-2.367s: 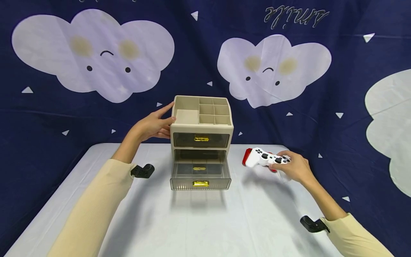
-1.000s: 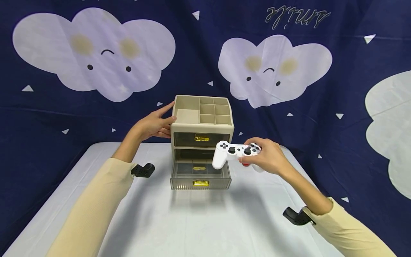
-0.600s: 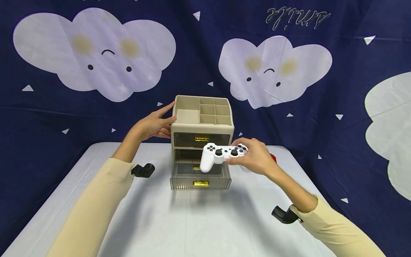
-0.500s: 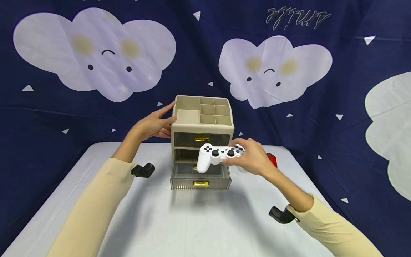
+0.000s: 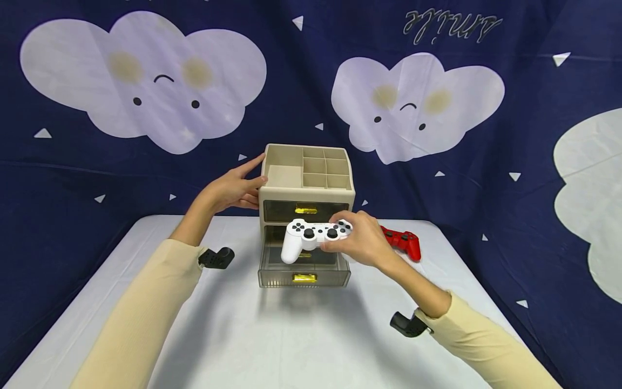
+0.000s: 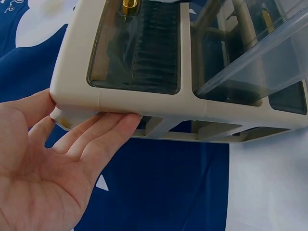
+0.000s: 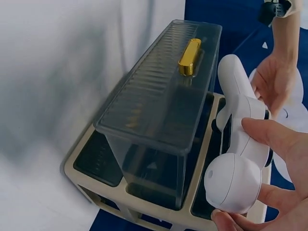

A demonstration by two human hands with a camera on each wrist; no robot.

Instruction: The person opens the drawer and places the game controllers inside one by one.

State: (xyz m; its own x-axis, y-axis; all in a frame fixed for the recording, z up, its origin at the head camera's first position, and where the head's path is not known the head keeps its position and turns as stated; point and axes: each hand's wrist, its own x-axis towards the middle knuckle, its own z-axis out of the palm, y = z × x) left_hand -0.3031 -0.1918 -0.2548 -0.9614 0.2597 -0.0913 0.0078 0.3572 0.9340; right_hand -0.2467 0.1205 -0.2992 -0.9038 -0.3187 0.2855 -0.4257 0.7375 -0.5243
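A cream desktop drawer organizer (image 5: 306, 194) stands at mid-table, its middle drawer (image 5: 277, 279) of smoky clear plastic pulled out. My left hand (image 5: 230, 190) rests on the organizer's left side; in the left wrist view its fingers (image 6: 108, 139) lie fairly straight along the wall. With thumb and fingers, my right hand (image 5: 365, 241) grips a white game controller (image 5: 293, 244) by its right end. The controller overlaps the drawer in the head view, and the right wrist view shows it beside the pulled-out drawer (image 7: 159, 101). A red game controller (image 5: 407, 244) lies right of the organizer, partly behind my right hand.
The organizer stands on a white-covered table (image 5: 272, 346). Open compartments (image 5: 284, 175) fill its top, and its upper drawer (image 5: 279, 212) is closed. Behind the table hangs a dark blue cloth (image 5: 291, 81) with cloud prints.
My right hand has carried the white controller leftward from above the red one to in front of the organizer, uncovering more of the red controller. The left hand keeps its place.
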